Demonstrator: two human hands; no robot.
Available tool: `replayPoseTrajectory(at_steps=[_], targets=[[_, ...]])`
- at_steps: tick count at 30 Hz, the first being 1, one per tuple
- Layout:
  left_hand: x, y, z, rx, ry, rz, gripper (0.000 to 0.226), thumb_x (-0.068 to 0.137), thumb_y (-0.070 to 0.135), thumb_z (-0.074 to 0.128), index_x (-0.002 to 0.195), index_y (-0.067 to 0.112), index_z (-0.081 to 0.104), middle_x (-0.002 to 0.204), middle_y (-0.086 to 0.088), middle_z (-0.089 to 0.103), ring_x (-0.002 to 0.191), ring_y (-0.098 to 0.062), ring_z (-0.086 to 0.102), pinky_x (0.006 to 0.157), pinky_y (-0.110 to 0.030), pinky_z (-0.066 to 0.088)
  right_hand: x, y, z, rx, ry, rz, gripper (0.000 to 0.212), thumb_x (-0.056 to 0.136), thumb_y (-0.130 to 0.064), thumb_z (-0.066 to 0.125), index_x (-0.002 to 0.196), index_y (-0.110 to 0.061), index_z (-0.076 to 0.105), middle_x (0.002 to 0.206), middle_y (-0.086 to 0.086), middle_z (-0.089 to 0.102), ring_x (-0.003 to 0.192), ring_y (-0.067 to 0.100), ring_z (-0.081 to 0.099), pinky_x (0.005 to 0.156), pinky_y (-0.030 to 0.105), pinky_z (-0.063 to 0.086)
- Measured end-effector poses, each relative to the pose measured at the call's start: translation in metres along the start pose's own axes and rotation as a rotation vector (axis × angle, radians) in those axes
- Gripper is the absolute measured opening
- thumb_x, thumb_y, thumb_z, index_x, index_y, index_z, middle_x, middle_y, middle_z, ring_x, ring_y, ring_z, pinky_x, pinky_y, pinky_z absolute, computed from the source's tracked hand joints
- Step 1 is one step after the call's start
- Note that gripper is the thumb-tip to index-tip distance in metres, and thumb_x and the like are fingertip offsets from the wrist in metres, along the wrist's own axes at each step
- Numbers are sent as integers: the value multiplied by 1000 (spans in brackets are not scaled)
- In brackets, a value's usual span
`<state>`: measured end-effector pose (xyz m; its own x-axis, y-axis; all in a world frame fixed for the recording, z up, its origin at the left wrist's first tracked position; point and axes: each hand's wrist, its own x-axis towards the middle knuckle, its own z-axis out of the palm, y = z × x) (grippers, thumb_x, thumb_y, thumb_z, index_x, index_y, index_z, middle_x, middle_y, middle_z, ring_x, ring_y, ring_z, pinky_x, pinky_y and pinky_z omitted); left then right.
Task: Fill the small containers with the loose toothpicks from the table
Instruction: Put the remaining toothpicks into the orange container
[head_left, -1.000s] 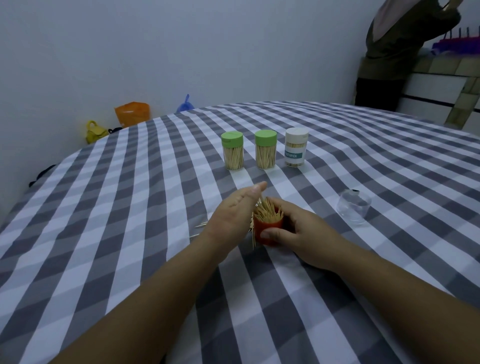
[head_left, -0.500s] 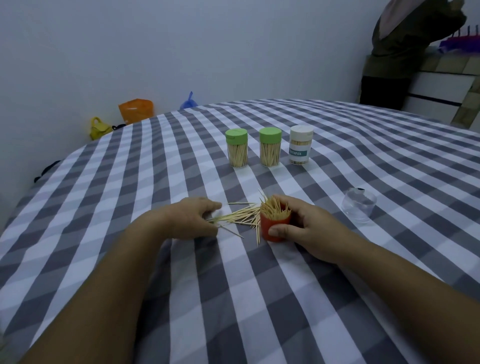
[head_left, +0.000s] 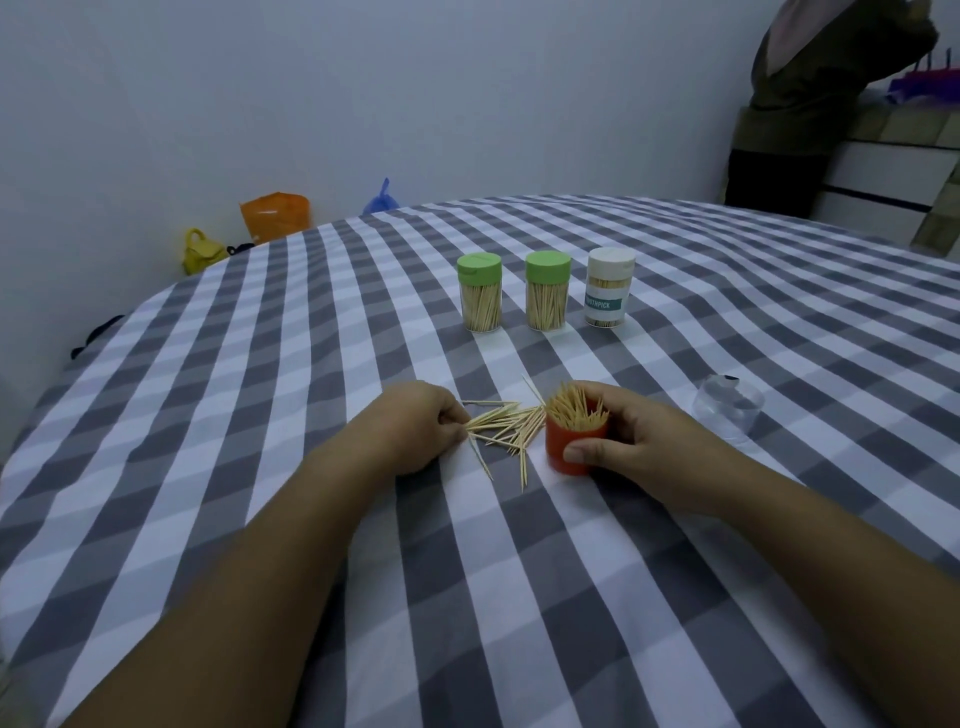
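Three capped containers (head_left: 545, 291) stand further back; your right hand (head_left: 618, 441) grips the red container (head_left: 571, 447) stuffed with toothpicks, your left hand (head_left: 415, 431) pinches the loose toothpicks (head_left: 506, 426) lying just beside it on the checked tablecloth (head_left: 260, 415)

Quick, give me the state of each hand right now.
Left hand: fingers pinching loose toothpicks on the table.
Right hand: closed around the red container packed with toothpicks.
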<state>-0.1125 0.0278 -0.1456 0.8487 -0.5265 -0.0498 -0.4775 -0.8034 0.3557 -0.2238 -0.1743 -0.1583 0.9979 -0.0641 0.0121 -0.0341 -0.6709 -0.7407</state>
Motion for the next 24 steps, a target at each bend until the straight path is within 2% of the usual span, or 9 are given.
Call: replayPoseTrajectory(at_steps=[3,5,8,10,12,17,19,21,24], targets=[[0,14,8,-19,20,21,23,95,22,53,113,20,69,106,-1,68,93,-15,59,74,-22,45,1,1,-3,-10,3,9,64,81,-34,70,139,-34,42,130,-9,56,118,12,52,105,38,43],[1,19,13,-46,3,46,24,95,22,51,109,20,71,99,-3,70,87,-16,60,68,-24,46,1,1,-4,-12,2,14,66,81,-34,70,140,-33,40,132,-9,55,120,12,51,105,37,42],[-2,23,16,-155,-72,65,31,88,42,59,105,20,71,90,-1,66,76,-12,59,59,-22,44,1,0,-4,-24,1,6,66,82,-32,69,141,-33,38,134,-10,53,121,11,49,106,34,41],[-4,27,18,-95,-110,53,58,74,62,66,116,22,63,105,1,58,90,-12,55,73,-24,48,1,0,-4,-29,2,5,68,82,-32,68,142,-33,36,136,-8,51,123,13,48,106,35,41],[-4,33,21,50,-74,38,73,71,67,64,127,21,55,115,0,49,101,-15,49,87,-31,49,1,1,-4,-33,6,13,70,82,-33,68,143,-33,35,138,-7,50,124,14,48,106,37,41],[0,35,26,139,44,85,45,93,45,53,129,18,57,115,-2,49,103,-15,48,88,-27,45,2,2,-4,-40,12,17,70,82,-35,69,143,-34,35,136,-9,51,123,13,49,106,37,41],[2,34,26,159,117,103,47,92,45,53,131,20,54,123,-2,47,111,-16,44,92,-28,40,1,1,-4,-43,15,5,68,82,-34,69,142,-35,36,134,-9,53,121,12,50,106,35,41],[5,32,26,215,145,115,59,91,48,53,142,20,39,143,-1,38,129,-19,35,104,-33,33,0,0,-4,-49,16,13,70,82,-35,69,143,-34,35,134,-9,52,122,13,49,106,35,41],[12,29,25,214,27,95,62,95,45,48,146,16,30,149,-5,37,134,-22,36,109,-36,31,0,0,-4,-35,17,15,70,82,-34,69,143,-33,35,135,-8,52,122,12,49,106,36,41]])
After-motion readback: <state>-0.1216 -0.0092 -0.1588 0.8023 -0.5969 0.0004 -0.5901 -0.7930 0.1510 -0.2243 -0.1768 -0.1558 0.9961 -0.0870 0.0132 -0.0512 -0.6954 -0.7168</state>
